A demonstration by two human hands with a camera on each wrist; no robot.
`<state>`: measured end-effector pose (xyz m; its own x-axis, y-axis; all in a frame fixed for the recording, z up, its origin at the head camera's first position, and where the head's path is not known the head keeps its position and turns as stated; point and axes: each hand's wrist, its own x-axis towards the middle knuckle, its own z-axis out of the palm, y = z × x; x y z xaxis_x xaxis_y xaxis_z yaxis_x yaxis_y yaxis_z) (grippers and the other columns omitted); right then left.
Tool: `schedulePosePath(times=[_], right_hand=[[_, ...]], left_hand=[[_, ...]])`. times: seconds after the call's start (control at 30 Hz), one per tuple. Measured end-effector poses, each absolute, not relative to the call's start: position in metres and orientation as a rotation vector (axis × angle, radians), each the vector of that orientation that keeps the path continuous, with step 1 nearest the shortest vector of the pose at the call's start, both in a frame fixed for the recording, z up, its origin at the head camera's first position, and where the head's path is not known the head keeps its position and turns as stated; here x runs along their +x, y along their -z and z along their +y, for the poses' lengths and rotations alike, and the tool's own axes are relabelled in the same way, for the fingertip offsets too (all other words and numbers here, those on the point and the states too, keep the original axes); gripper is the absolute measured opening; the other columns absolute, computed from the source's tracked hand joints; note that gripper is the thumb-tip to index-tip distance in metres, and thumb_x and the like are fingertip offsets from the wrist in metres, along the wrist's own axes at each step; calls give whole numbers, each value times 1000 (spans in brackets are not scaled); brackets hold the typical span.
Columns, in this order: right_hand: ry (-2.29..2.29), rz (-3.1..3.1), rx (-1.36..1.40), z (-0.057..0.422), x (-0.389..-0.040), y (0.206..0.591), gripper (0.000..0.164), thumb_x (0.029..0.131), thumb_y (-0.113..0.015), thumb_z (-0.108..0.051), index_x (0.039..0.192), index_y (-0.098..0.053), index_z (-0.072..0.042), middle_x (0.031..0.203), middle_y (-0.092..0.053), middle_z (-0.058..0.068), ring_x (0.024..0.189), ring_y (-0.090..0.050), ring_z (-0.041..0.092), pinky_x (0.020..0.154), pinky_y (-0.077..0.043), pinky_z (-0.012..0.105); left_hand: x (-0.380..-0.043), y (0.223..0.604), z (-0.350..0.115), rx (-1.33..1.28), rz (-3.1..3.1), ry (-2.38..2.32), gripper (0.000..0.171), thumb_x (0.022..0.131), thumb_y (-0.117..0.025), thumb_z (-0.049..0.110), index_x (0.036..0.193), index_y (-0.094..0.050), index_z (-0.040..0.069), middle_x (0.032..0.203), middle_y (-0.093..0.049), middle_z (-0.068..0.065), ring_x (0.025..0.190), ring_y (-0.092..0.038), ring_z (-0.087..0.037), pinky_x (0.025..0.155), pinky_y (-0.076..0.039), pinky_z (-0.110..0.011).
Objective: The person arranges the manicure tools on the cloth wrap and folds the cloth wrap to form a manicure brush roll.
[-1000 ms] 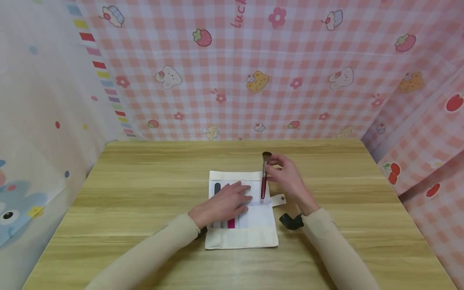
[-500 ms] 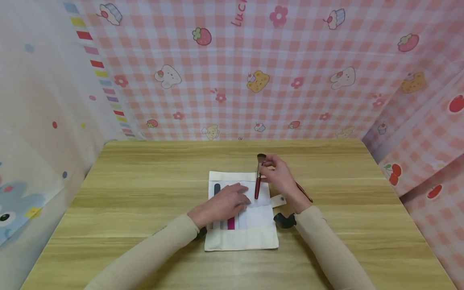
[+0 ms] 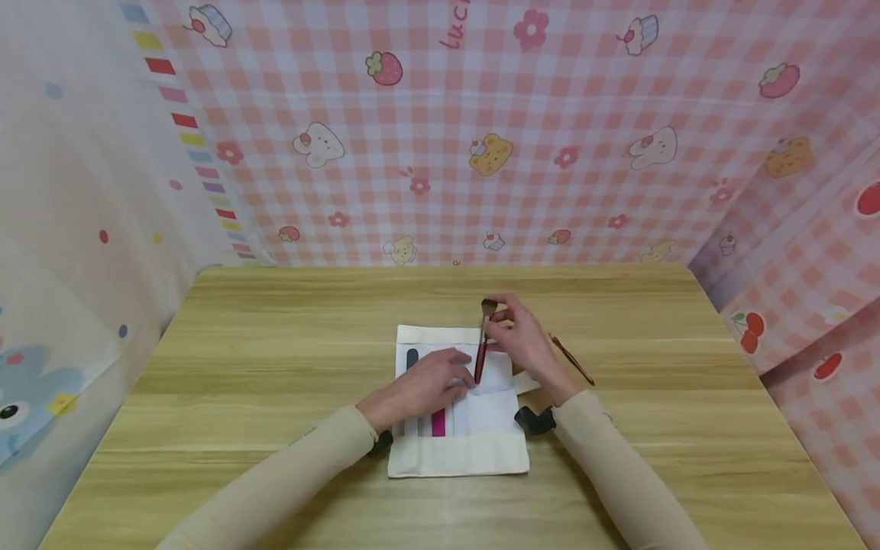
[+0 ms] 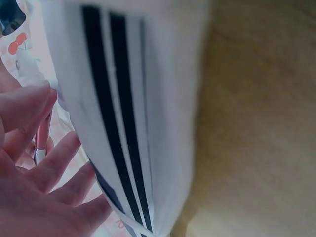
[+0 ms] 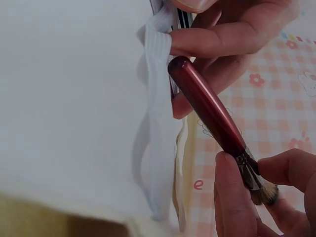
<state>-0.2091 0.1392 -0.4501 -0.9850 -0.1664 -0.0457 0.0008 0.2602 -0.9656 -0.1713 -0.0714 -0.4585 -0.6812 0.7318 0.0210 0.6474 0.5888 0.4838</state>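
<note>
A white fabric brush roll [image 3: 461, 456] lies unfolded on the table, with several slim items in its left part. My left hand [image 3: 428, 383] rests on it, fingers extended and slightly bent. In the right wrist view a left fingertip touches the roll's white elastic band [image 5: 160, 118]. Thumb and fingers of my right hand [image 3: 525, 341] pinch a makeup brush [image 3: 482, 351] near its metal collar. Its bristles point up and away, and the dark red handle [image 5: 207, 106] slants down. The handle's end is close to the elastic band and the left fingers.
A second slim dark red brush [image 3: 572, 359] lies on the wooden table [image 3: 653, 458], right of the right hand. A fabric strap [image 3: 527, 382] sticks out from the roll's right edge. Patterned cloth [image 3: 440, 191] hangs behind the table and at both sides.
My right hand has moved left with the makeup brush, bringing its handle end beside the left fingertips. The brush lying at the right has come into sight. The left hand has stayed nearly still.
</note>
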Motion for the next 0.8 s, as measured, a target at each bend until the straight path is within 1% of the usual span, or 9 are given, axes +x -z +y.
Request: schedulePosePath(times=[0.2, 0.43, 0.5, 0.73, 0.8], right_hand=[[1801, 2374, -164, 138, -208, 452, 46, 101, -61, -4, 145, -47, -6, 116, -57, 22, 91, -68, 29, 78, -63, 39], [1779, 2356, -160, 138, -208, 453, 45, 101, -61, -5, 144, -47, -5, 117, -57, 22, 91, -68, 28, 79, -63, 38], [1763, 2358, -165, 138, -208, 454, 44, 101, -61, -5, 143, -48, -4, 116, -57, 22, 91, -68, 28, 79, -63, 38], [1666, 2379, -200, 140, -210, 455, 43, 101, -60, -6, 142, -49, 1, 115, -57, 21, 91, -68, 27, 78, -63, 37], [1616, 2388, -201, 141, -211, 455, 42, 101, -61, -7, 141, -50, 0, 115, -58, 20, 92, -68, 27, 77, -62, 36]], left_hand=[[-172, 456, -67, 1179, 2702, -649, 8, 95, -75, 10, 99, -81, 12, 124, -70, -9, 123, -59, -27, 112, -42, -45], [-177, 456, -60, 1246, 2788, -572, 5, 91, -80, 14, 88, -80, 17, 112, -68, -5, 106, -59, -22, 104, -45, -41], [-178, 457, -58, 1255, 2807, -546, 5, 91, -81, 15, 87, -81, 18, 111, -66, -5, 104, -59, -22, 101, -46, -40], [-179, 457, -57, 1249, 2827, -504, 4, 90, -82, 18, 86, -81, 18, 115, -64, -5, 106, -58, -22, 101, -46, -40], [-179, 456, -57, 1254, 2821, -501, 4, 91, -82, 17, 86, -80, 18, 115, -63, -5, 106, -58, -22, 100, -46, -40]])
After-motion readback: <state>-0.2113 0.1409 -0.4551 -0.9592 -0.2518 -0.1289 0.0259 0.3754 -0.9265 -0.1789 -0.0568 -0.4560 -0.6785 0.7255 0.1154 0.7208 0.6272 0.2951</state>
